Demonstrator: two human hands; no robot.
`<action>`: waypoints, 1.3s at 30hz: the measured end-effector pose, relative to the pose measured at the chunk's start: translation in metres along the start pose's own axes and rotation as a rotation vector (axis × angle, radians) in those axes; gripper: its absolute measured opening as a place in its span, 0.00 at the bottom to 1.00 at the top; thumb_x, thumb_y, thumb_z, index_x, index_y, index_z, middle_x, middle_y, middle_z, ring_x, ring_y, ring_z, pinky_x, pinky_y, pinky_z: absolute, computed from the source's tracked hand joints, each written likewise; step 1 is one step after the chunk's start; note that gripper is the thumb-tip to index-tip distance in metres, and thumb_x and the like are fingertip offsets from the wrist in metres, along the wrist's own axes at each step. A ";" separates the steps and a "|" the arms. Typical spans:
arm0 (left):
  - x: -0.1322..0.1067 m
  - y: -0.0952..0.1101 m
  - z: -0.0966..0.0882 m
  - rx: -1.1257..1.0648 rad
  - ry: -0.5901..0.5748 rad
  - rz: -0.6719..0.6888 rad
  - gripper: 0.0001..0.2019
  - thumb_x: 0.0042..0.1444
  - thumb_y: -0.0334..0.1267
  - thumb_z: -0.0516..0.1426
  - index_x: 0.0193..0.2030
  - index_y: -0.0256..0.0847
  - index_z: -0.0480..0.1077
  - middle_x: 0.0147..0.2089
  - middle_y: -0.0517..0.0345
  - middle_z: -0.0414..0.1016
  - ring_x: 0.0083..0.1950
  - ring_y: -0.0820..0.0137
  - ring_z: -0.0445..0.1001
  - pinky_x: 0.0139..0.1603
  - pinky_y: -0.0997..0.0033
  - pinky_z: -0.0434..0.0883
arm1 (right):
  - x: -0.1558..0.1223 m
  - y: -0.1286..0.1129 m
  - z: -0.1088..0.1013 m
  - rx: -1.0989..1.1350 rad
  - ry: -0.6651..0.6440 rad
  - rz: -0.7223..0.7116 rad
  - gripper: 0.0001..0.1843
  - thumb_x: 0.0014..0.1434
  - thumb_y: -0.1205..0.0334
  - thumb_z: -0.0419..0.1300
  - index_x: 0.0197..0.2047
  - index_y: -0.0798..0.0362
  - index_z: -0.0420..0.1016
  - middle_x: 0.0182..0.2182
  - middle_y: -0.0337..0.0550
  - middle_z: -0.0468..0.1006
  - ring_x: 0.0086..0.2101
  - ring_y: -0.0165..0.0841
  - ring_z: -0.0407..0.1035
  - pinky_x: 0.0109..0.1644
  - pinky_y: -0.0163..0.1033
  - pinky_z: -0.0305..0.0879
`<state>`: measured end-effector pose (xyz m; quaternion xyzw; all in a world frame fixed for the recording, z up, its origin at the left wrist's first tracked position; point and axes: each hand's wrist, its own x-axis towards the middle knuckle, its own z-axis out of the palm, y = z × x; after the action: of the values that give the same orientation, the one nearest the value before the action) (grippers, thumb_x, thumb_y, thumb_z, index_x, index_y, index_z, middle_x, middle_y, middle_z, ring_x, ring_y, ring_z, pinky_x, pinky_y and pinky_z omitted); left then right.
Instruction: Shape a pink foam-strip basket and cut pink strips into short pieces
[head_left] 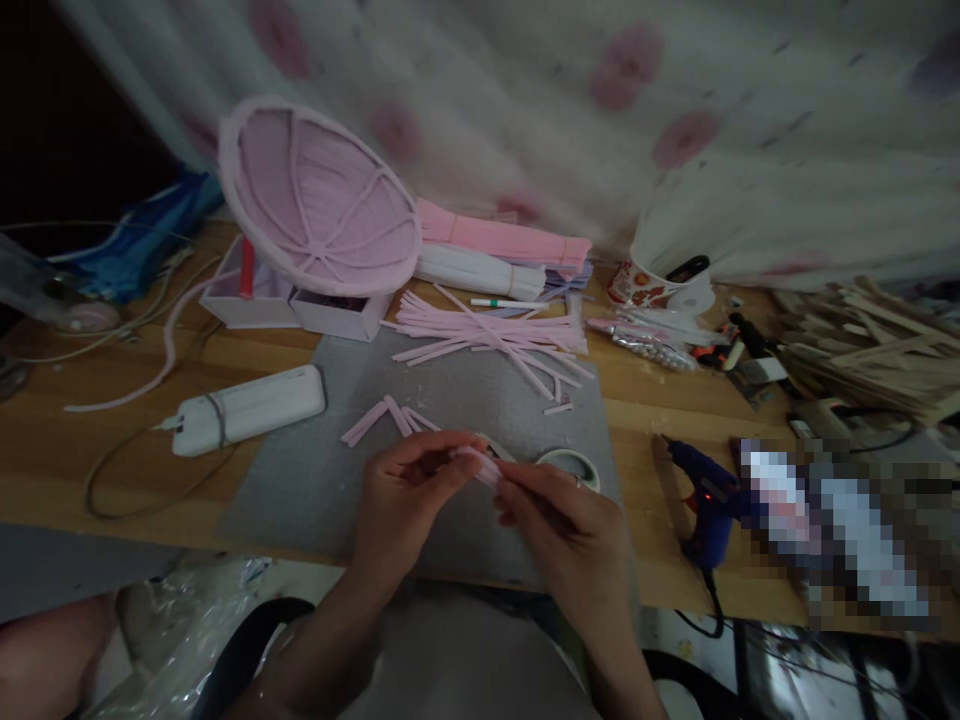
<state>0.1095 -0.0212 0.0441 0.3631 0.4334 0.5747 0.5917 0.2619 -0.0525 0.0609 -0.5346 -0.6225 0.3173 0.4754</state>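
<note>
My left hand (409, 490) and my right hand (570, 530) meet over the grey mat (292, 510). Between their pinched fingertips is a short pale pink fuzzy piece (486, 469), which looks like chenille stem; fingers cover part of it. Just beyond my left hand lie several bent pink chenille stems (366, 420). A roll of tape (589, 468) rests behind my right hand, partly hidden by it. Farther back, a loose pile of pink chenille stems (480, 328) spreads across the mat's far edge, with short cut bits (557, 408) beside it.
A pink ribbed bowl-shaped piece (330, 200) leans on small white boxes (255, 300). Left is a white power bank (251, 408) with a cable. At right are a blue glue gun (709, 500), its light red, and wooden sticks (877, 340). Bundled stems (502, 240) lie behind.
</note>
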 end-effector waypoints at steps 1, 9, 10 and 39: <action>0.000 0.001 -0.001 0.012 -0.032 0.016 0.07 0.50 0.35 0.70 0.36 0.50 0.83 0.37 0.62 0.86 0.38 0.74 0.83 0.41 0.82 0.77 | 0.001 -0.001 -0.001 0.035 -0.007 0.005 0.09 0.63 0.65 0.62 0.43 0.48 0.83 0.28 0.41 0.81 0.24 0.32 0.75 0.24 0.34 0.72; -0.004 0.011 0.004 0.184 -0.134 0.139 0.15 0.55 0.30 0.65 0.43 0.60 0.81 0.42 0.72 0.85 0.44 0.76 0.83 0.45 0.86 0.76 | 0.006 0.001 -0.003 0.104 -0.001 -0.061 0.07 0.61 0.64 0.65 0.40 0.45 0.85 0.29 0.40 0.81 0.27 0.33 0.75 0.27 0.36 0.71; -0.005 0.012 0.005 0.192 -0.134 0.133 0.15 0.56 0.30 0.65 0.44 0.60 0.81 0.43 0.72 0.85 0.44 0.77 0.83 0.46 0.86 0.76 | 0.006 0.002 -0.003 0.083 0.011 -0.073 0.07 0.60 0.64 0.65 0.40 0.45 0.85 0.31 0.40 0.82 0.28 0.34 0.75 0.29 0.36 0.71; 0.003 0.015 -0.011 0.327 -0.176 -0.111 0.07 0.51 0.35 0.67 0.35 0.53 0.83 0.35 0.65 0.86 0.34 0.76 0.81 0.33 0.86 0.73 | 0.011 0.000 -0.007 0.009 -0.190 0.216 0.10 0.64 0.59 0.60 0.34 0.53 0.79 0.22 0.37 0.79 0.24 0.28 0.75 0.29 0.29 0.68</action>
<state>0.0938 -0.0176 0.0535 0.4790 0.4869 0.4292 0.5911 0.2689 -0.0425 0.0666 -0.5639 -0.6022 0.4185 0.3797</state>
